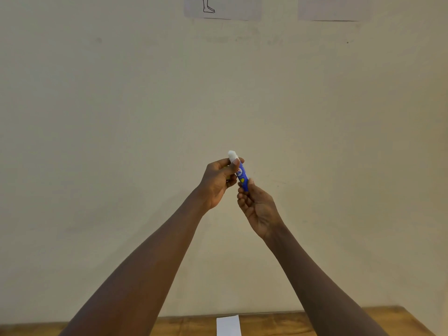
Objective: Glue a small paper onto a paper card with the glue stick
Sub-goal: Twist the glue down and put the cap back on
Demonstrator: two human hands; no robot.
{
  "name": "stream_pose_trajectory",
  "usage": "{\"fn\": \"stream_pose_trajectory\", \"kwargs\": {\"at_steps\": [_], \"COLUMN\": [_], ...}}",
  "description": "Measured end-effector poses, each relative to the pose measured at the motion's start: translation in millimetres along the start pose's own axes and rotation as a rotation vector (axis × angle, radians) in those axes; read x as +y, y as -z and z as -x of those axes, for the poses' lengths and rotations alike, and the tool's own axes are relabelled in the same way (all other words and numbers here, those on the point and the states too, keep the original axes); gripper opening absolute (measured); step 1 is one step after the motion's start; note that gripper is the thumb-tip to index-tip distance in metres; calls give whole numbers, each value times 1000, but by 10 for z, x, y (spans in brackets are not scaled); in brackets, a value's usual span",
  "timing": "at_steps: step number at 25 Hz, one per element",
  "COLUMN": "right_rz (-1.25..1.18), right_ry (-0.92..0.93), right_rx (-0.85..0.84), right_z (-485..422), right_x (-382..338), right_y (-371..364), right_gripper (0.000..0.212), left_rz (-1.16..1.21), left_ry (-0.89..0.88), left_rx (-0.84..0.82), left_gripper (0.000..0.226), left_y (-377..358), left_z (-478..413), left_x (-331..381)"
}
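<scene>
A blue glue stick (242, 175) with a white top end is held up in front of the wall, tilted slightly left. My left hand (217, 184) pinches its upper part near the white end with thumb and fingers. My right hand (257, 207) grips the lower end of the tube. Whether the white end is a cap or bare glue I cannot tell. A white paper (228, 325) lies on the wooden table at the bottom edge, partly cut off by the frame. No second paper shows.
A wooden table (286, 322) runs along the bottom edge against a plain beige wall (121, 129). Two printed sheets, one with a leg drawing (223, 7) and another sheet (334, 8), hang high on the wall.
</scene>
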State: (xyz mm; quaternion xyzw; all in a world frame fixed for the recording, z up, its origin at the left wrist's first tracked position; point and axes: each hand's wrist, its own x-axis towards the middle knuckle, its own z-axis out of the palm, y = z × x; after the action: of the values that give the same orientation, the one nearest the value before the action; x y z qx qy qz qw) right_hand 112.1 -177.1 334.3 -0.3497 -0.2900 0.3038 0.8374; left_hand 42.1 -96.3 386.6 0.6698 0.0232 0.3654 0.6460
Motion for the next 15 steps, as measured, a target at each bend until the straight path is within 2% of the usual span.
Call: {"fn": "stream_pose_trajectory", "kwargs": {"at_steps": [3,4,7,12,13,15], "right_rz": [24,60,26,-194,-180,-114], "right_ry": [-110,-173,-190,90,99,-8], "right_rx": [2,14,51,45,38,62], "right_z": [30,39,42,44,57,77], "right_x": [-46,-70,-96,-26,-39,-78], "right_y": [53,53,8,48,52,49], "right_gripper": [69,73,44,9,11,40], "left_rz": [8,2,7,-5,6,17], "left_ry": [11,14,6,-22,-18,-11], "left_rx": [-16,-24,-32,13,25,23], "left_gripper": [16,16,16,18,17,16], "left_y": [-22,-27,-33,-98,-104,-106], "left_z": [12,19,28,9,1,-8], "left_x": [-5,-13,-31,-24,-22,-22]}}
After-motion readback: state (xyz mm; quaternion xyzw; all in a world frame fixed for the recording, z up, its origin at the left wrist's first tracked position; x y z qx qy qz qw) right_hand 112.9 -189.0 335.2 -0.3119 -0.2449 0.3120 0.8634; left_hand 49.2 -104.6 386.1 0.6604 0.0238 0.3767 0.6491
